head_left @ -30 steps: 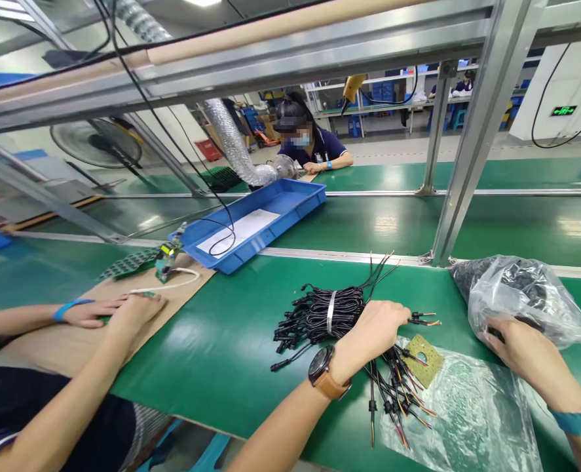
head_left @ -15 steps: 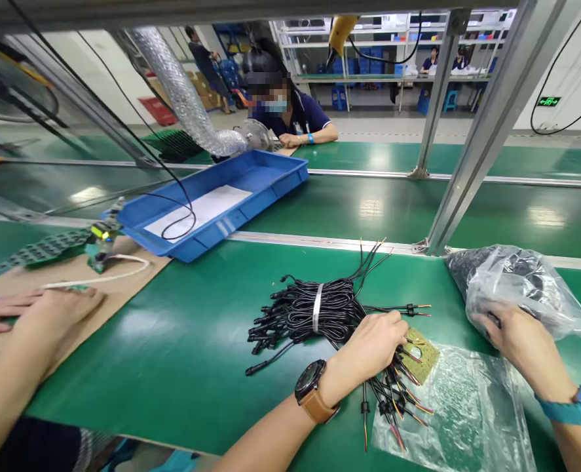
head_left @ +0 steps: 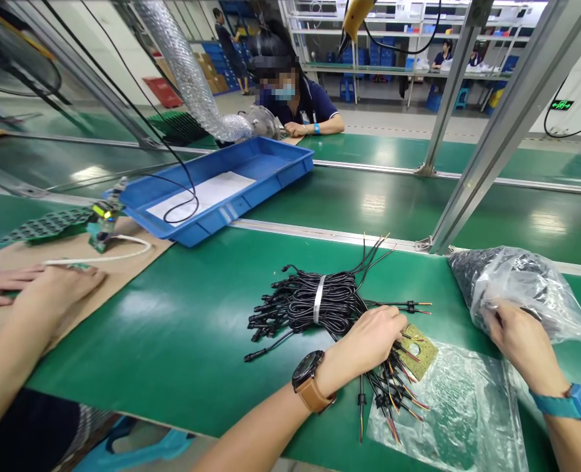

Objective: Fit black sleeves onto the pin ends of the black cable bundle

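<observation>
A bundle of black cables [head_left: 334, 295], tied with a white band [head_left: 319, 299], lies on the green table. My left hand [head_left: 378, 331], with a watch on its wrist, is closed over the cables near their stripped coloured wire ends [head_left: 393, 393]; the fingertips are partly hidden. A clear plastic bag [head_left: 511, 282] of black items lies to the right. The fingers of my right hand [head_left: 519, 334] are curled at its near side, gripping the film; their tips are hidden. Between the hands are a yellowish sponge [head_left: 419, 352] and a flat clear bag [head_left: 457, 406].
A blue tray [head_left: 280, 174] with white paper stands behind the cables. At left, a co-worker's hands [head_left: 59, 285] rest over brown cardboard [head_left: 137, 252] beside green circuit boards [head_left: 49, 226]. A metal post [head_left: 491, 131] rises behind the bag. Another person sits across the table.
The camera view has shifted slightly. My right hand has moved a little at the bag, whose film has changed shape. My left hand stays on the cables.
</observation>
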Motion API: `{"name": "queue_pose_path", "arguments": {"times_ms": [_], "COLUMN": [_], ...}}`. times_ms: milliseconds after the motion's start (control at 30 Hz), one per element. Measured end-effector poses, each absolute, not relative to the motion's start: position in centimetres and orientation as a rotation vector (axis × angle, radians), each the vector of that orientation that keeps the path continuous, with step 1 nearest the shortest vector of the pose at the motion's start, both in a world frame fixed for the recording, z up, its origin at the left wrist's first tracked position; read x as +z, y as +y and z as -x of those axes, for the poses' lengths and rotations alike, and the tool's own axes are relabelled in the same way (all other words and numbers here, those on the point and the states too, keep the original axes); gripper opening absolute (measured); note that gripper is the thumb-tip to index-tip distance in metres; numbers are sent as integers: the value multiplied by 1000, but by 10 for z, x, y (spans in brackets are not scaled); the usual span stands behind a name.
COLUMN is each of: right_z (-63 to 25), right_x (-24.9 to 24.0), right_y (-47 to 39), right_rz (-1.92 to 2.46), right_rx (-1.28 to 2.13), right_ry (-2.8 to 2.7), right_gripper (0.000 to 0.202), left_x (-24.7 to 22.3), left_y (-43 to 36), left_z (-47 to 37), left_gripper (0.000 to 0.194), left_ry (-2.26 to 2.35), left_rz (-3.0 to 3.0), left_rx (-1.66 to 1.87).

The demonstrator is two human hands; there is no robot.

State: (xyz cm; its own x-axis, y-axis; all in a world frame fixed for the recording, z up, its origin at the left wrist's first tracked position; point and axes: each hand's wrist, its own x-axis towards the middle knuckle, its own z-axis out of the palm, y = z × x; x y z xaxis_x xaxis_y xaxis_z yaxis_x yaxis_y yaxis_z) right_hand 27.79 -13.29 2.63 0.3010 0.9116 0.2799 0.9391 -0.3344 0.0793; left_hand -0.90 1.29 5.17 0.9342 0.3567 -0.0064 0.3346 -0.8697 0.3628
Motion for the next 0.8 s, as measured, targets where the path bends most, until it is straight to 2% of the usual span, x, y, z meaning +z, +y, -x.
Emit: {"name": "queue_pose_path", "arguments": {"times_ms": [300, 567, 700, 800], "right_z": [-272, -280, -278, -262], "right_x": [33, 30, 49, 68], "right_y": [-130, -139, -143, -150], "right_rz": [2584, 2486, 2475, 2362], "right_rx": [-411, -352, -322, -463], "right_ry": [-1674, -1763, -1652, -1364], "right_gripper": [28, 22, 22, 29], "left_x": [50, 48, 46, 47], "left_y": [13, 16, 16, 15], "left_z": [9, 8, 9, 9], "left_gripper": [17, 17, 12, 13], "left_ry": [535, 471, 465, 467], "left_rz": [-2745, -2760, -2760, -2795], "left_rx": [68, 72, 110, 103]}}
